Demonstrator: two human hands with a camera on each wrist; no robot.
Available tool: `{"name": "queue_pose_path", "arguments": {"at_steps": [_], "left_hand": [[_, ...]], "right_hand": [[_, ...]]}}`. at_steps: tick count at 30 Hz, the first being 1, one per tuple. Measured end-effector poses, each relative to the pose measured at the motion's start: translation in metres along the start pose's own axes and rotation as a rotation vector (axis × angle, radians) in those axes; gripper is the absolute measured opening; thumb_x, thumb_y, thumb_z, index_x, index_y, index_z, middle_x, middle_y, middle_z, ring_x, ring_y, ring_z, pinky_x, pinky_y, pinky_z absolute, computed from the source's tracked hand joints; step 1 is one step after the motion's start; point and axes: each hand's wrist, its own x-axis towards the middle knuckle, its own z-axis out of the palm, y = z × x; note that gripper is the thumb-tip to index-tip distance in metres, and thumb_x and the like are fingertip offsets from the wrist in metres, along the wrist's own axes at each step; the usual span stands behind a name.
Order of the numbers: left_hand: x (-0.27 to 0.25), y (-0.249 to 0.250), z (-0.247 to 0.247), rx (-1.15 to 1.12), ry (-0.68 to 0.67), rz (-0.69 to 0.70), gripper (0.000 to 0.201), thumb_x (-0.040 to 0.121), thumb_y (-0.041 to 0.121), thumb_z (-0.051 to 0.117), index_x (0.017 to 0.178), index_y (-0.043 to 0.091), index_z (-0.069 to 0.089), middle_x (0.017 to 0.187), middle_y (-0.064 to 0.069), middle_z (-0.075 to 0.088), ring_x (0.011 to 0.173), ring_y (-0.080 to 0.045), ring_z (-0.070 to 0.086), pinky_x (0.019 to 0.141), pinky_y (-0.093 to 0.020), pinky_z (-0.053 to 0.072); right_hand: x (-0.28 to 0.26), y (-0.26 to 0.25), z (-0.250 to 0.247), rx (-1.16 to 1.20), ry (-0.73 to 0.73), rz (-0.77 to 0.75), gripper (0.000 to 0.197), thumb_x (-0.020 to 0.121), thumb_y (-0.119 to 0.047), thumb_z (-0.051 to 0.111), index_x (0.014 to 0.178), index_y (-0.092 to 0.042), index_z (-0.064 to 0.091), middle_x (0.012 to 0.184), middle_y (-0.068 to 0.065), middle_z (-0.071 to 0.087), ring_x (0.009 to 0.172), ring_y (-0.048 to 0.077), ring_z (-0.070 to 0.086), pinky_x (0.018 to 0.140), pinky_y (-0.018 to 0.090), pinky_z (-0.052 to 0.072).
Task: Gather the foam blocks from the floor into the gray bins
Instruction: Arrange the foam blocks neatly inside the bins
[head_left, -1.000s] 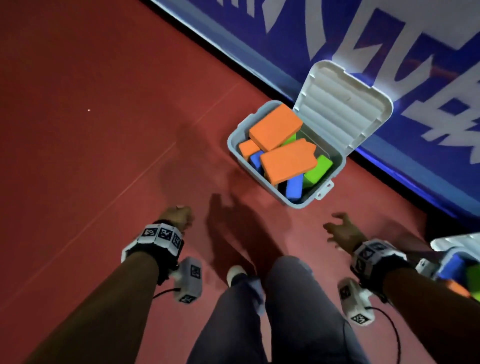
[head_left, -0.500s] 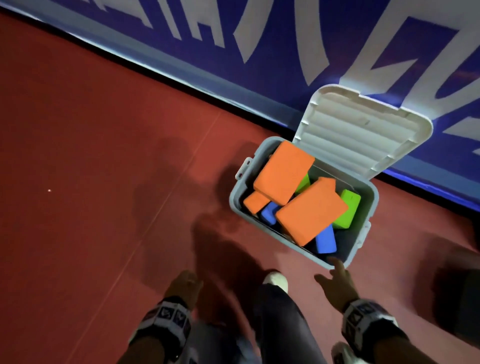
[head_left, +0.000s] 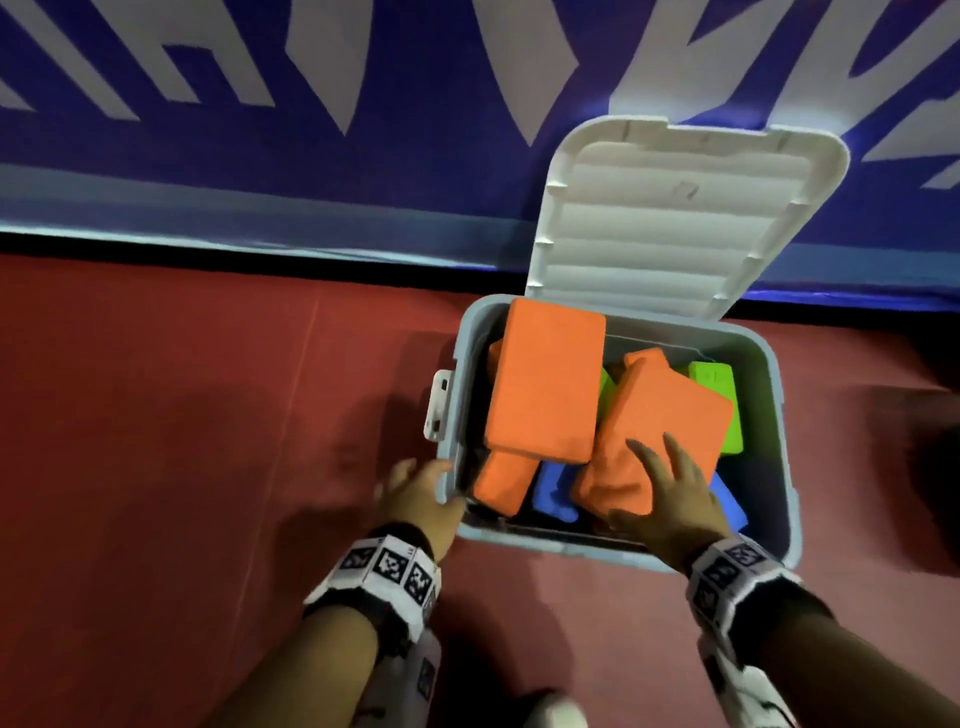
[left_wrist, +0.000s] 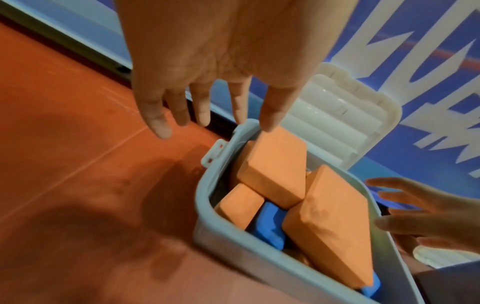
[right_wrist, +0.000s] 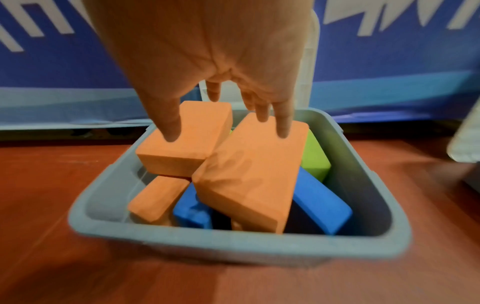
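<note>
A gray bin stands on the red floor by the blue wall, its white lid tipped back open. Inside lie orange, blue and green foam blocks. Two big orange blocks sit on top and stick out above the rim. My right hand lies flat, fingers spread, over the right orange block. My left hand is open at the bin's near left corner, fingers straight, holding nothing. The green block sits at the back right, with blue blocks underneath.
The blue wall with white lettering runs right behind the bin. A white latch sticks out on the bin's left side. Red floor stretches to the left. My shoe tip shows at the bottom edge.
I have moved in close to the bin. Both hands came forward: the right one from the bin's near rim onto the orange block, the left one up to the bin's left corner.
</note>
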Motion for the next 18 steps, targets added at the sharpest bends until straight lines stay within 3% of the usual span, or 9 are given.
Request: {"name": "queue_pose_path", "arguments": {"at_steps": [2, 3, 5, 7, 8, 11, 14, 16, 18], "left_hand": [[0.048, -0.001, 0.015, 0.058, -0.002, -0.001, 0.061, 0.092, 0.031, 0.05, 0.145, 0.043, 0.022, 0.158, 0.0, 0.002, 0.144, -0.029, 0.005, 0.116, -0.033, 0.013], [0.072, -0.006, 0.027, 0.097, -0.015, 0.007, 0.065, 0.093, 0.033, 0.048, 0.146, 0.046, 0.014, 0.159, 0.0, -0.001, 0.144, -0.031, 0.006, 0.115, -0.034, 0.015], [0.11, -0.017, 0.051, 0.186, -0.105, 0.064, 0.065, 0.095, 0.033, 0.045, 0.147, 0.044, 0.009, 0.151, -0.01, 0.028, 0.129, -0.032, 0.039, 0.103, -0.033, 0.035], [0.134, -0.028, 0.071, 0.167, -0.102, 0.173, 0.059, 0.096, 0.027, 0.044, 0.147, 0.04, 0.018, 0.118, -0.016, 0.06, 0.093, -0.03, 0.06, 0.077, -0.029, 0.046], [0.143, -0.034, 0.08, 0.135, -0.027, 0.222, 0.055, 0.096, 0.021, 0.045, 0.145, 0.037, 0.026, 0.11, -0.015, 0.063, 0.089, -0.03, 0.061, 0.075, -0.029, 0.046], [0.153, -0.044, 0.099, -0.057, 0.186, 0.274, 0.054, 0.094, 0.008, 0.044, 0.141, 0.035, 0.038, 0.115, -0.009, 0.06, 0.098, -0.027, 0.058, 0.079, -0.026, 0.041], [0.159, -0.051, 0.11, -0.188, 0.194, 0.306, 0.062, 0.089, 0.014, 0.049, 0.132, 0.056, 0.035, 0.102, -0.006, 0.06, 0.081, -0.029, 0.06, 0.069, -0.032, 0.048], [0.163, -0.053, 0.113, -0.17, 0.194, 0.324, 0.061, 0.085, 0.021, 0.052, 0.128, 0.061, 0.033, 0.104, -0.005, 0.059, 0.082, -0.031, 0.061, 0.068, -0.035, 0.051], [0.162, -0.051, 0.112, -0.12, 0.209, 0.294, 0.055, 0.087, 0.019, 0.05, 0.129, 0.052, 0.039, 0.112, -0.006, 0.057, 0.09, -0.029, 0.059, 0.072, -0.034, 0.05]], "right_hand": [[0.035, -0.005, 0.017, -0.067, -0.034, 0.014, 0.106, 0.067, -0.06, 0.073, 0.145, -0.051, 0.002, 0.158, -0.004, -0.018, 0.147, 0.023, -0.008, 0.109, 0.061, 0.02], [0.049, -0.003, 0.031, -0.116, -0.044, 0.029, 0.111, 0.062, -0.065, 0.072, 0.144, -0.053, -0.002, 0.156, -0.004, -0.022, 0.146, 0.024, -0.012, 0.107, 0.065, 0.019], [0.065, -0.001, 0.058, -0.29, -0.004, 0.057, 0.116, 0.058, -0.074, 0.067, 0.143, -0.052, -0.009, 0.154, 0.002, -0.029, 0.144, 0.032, -0.017, 0.102, 0.072, 0.018], [0.08, 0.001, 0.078, -0.406, 0.167, 0.042, 0.11, 0.061, -0.079, 0.059, 0.145, -0.047, -0.004, 0.154, 0.009, -0.024, 0.142, 0.039, -0.012, 0.097, 0.077, 0.016], [0.088, 0.0, 0.082, -0.436, 0.245, 0.024, 0.106, 0.063, -0.077, 0.057, 0.146, -0.045, 0.001, 0.155, 0.012, -0.019, 0.142, 0.041, -0.009, 0.096, 0.08, 0.015], [0.099, -0.005, 0.09, -0.482, 0.345, -0.002, 0.101, 0.062, -0.074, 0.057, 0.144, -0.043, 0.008, 0.155, 0.016, -0.008, 0.14, 0.044, 0.0, 0.092, 0.082, 0.012], [0.102, 0.0, 0.095, -0.47, 0.402, -0.009, 0.102, 0.052, -0.074, 0.058, 0.142, -0.043, 0.02, 0.154, 0.018, 0.006, 0.136, 0.045, 0.011, 0.09, 0.082, 0.016], [0.099, 0.0, 0.093, -0.451, 0.374, -0.003, 0.103, 0.053, -0.074, 0.06, 0.142, -0.045, 0.015, 0.154, 0.016, 0.0, 0.136, 0.044, 0.006, 0.093, 0.081, 0.013], [0.095, -0.002, 0.09, -0.42, 0.32, 0.007, 0.105, 0.058, -0.072, 0.062, 0.141, -0.046, 0.003, 0.152, 0.014, -0.014, 0.138, 0.043, -0.006, 0.097, 0.079, 0.009]]}}
